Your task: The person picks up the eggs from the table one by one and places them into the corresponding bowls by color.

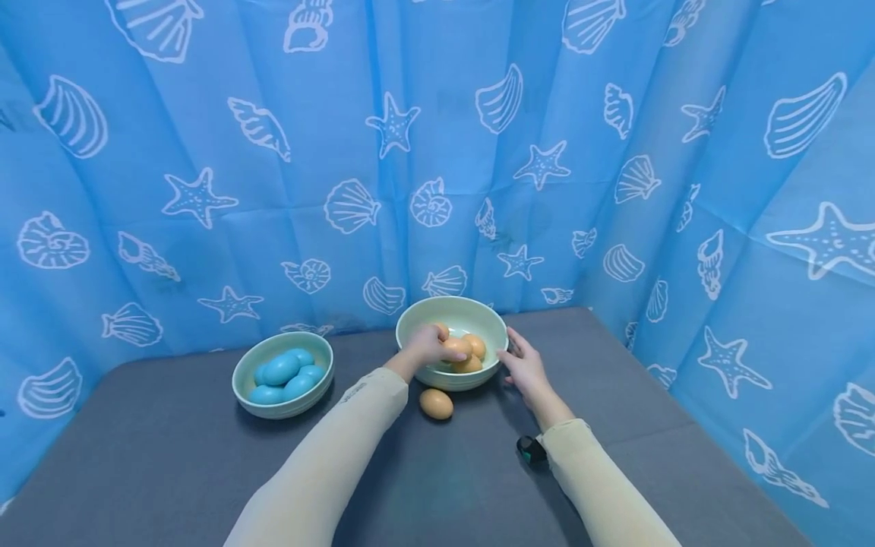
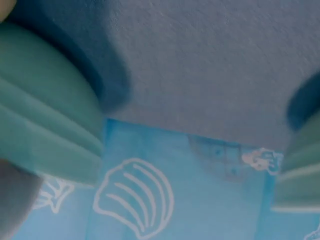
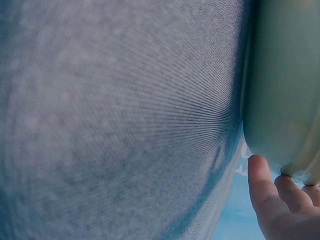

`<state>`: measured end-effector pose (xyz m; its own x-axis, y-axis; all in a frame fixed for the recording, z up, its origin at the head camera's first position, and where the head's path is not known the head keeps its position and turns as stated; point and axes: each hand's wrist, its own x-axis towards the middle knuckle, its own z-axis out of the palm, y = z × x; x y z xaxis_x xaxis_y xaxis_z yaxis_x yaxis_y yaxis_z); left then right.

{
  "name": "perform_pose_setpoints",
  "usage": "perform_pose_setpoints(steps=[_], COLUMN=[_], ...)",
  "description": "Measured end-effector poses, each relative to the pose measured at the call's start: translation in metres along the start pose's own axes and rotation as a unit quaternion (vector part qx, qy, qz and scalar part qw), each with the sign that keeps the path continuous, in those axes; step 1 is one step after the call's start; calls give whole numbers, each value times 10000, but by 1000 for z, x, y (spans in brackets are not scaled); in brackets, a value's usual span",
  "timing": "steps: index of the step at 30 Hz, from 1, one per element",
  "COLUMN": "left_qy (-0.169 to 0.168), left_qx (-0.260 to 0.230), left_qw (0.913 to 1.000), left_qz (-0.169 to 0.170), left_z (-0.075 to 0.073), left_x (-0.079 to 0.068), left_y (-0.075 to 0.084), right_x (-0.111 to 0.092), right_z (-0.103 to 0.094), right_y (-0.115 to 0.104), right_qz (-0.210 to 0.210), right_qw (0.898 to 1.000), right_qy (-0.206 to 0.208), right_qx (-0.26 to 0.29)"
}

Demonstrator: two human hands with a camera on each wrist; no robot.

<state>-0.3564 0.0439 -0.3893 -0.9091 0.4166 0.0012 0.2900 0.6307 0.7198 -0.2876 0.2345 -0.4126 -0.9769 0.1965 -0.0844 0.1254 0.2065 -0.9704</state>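
In the head view, my left hand reaches over the near left rim of a pale green bowl and pinches a light brown egg with thumb and fingers. Several more brown eggs lie in the bowl around it. My right hand is at the bowl's right side, fingers fairly straight. Its fingertips touch the bowl's outer wall in the right wrist view. One loose brown egg lies on the table just in front of the bowl. The left wrist view shows the bowl's ribbed side but not the held egg.
A smaller green bowl with several blue eggs stands to the left. Both bowls rest on a grey cloth-covered table. A blue shell-patterned curtain hangs behind and to the right. A small black device sits by my right cuff.
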Motion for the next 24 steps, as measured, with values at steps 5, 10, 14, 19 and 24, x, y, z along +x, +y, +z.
perform_pose_setpoints(steps=[5,10,14,19,24], left_qy=[51,-99,-114,-180,-190], left_qx=[272,1104,1706,1944,1989], left_qw=[9990,9923,9831,9779,9763], left_qz=[-359,-549,-660,-755,-833], left_z=[5,6,8,11,12], left_x=[-4,-6,-5,0,0], left_y=[3,7,7,7,8], right_x=[1,1,0,0,1], right_z=[0,0,0,0,0], right_y=[0,1,1,0,2], right_qz=[20,27,-45,-62,-83], right_qw=[10000,10000,10000,10000,10000], right_qy=[1,20,1,31,38], right_qx=[-10,6,11,-2,-25])
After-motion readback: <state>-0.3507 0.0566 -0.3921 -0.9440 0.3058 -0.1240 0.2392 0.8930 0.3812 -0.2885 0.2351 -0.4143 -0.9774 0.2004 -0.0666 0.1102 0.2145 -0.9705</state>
